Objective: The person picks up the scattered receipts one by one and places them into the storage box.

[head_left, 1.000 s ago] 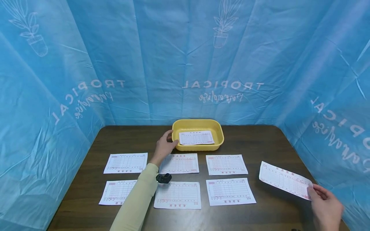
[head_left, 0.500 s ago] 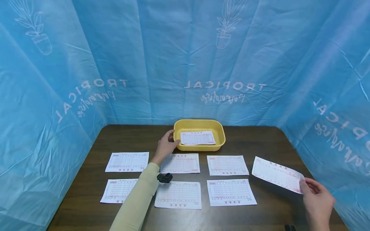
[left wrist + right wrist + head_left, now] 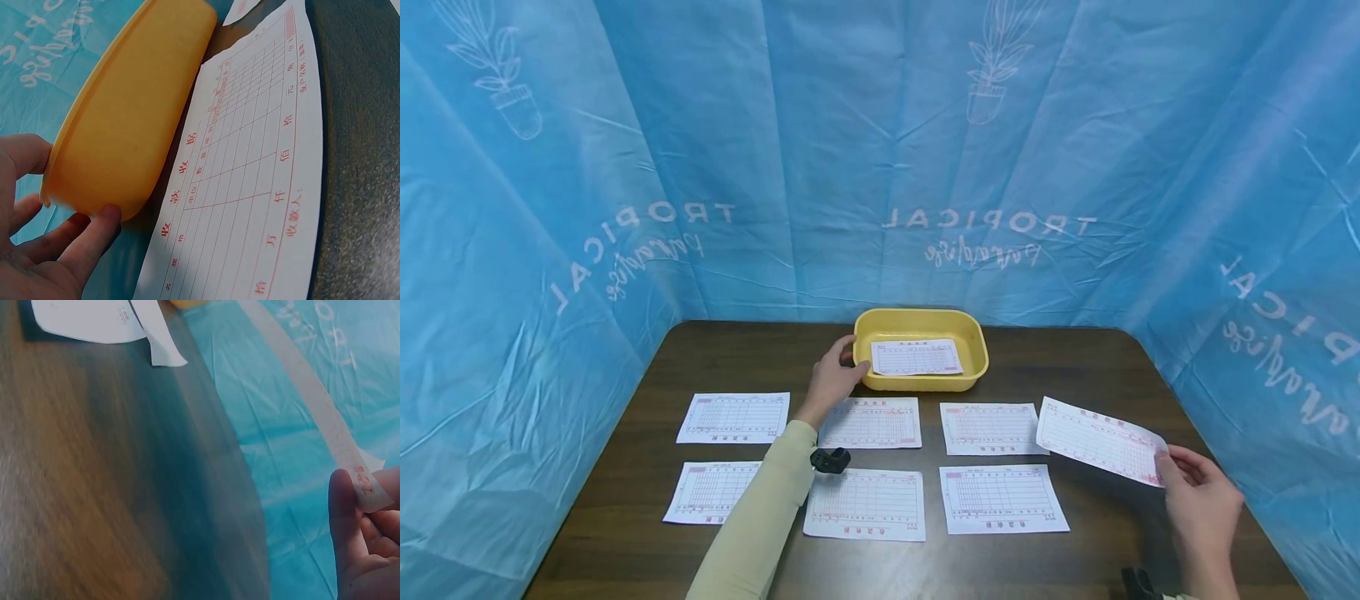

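A yellow plastic basin (image 3: 981, 367) stands at the back of the table with a printed receipt slip (image 3: 916, 357) lying inside. At its left end my left hand (image 3: 832, 379) grips the wall, thumb on the near side and fingers around the end; the left wrist view shows this hand (image 3: 44, 250) close against the basin (image 3: 134, 106). My right hand (image 3: 1206, 500) pinches the right end of another receipt slip (image 3: 1101, 440) between thumb and fingers. That slip is held above the table at a tilt, its left end overlapping a slip on the table in the head view.
Several more receipt slips lie in two rows, among them one front right (image 3: 1003, 500), one front centre (image 3: 865, 504) and one back left (image 3: 733, 418). My left sleeve covers part of the front-left slip (image 3: 703, 492). A blue printed curtain (image 3: 880, 167) surrounds the brown table (image 3: 1037, 342).
My right hand has moved left and slightly toward the back, carrying the receipt slip toward the back-right slip. The left hand keeps its grip on the basin. The head view has shifted slightly.
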`<state>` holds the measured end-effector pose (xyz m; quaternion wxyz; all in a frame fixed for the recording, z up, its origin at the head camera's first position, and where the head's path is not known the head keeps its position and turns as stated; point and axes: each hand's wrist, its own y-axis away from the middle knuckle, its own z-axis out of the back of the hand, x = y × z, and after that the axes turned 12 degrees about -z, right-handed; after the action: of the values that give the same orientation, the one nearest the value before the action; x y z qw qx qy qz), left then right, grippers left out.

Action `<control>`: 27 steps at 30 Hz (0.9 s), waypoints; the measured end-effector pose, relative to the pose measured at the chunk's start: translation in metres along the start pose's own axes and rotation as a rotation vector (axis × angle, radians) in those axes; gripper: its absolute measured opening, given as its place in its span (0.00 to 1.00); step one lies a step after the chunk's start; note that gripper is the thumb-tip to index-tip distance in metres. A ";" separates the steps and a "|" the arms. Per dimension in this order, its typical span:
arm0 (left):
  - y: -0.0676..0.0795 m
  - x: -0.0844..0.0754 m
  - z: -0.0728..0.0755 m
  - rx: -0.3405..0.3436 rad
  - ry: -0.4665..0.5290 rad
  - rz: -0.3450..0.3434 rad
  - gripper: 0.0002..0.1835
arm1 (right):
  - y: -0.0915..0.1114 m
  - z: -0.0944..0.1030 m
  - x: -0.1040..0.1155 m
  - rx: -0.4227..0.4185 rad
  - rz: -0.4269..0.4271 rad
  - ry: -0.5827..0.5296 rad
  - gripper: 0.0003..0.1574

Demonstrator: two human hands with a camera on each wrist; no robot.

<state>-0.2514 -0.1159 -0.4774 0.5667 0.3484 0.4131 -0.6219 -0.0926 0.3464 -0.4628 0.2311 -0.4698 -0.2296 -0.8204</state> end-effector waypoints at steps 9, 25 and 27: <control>0.000 0.000 0.000 -0.001 0.008 -0.001 0.32 | 0.001 -0.010 0.012 0.061 0.015 0.014 0.27; -0.001 0.003 -0.001 -0.004 -0.003 -0.003 0.32 | 0.009 -0.030 0.029 0.111 0.069 0.055 0.27; -0.001 0.003 -0.001 -0.008 -0.003 -0.004 0.32 | 0.010 -0.032 0.031 0.113 0.068 0.054 0.27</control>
<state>-0.2533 -0.1164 -0.4803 0.5673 0.3445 0.4155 -0.6220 -0.1221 0.3142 -0.4482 0.2913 -0.4410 -0.2533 -0.8102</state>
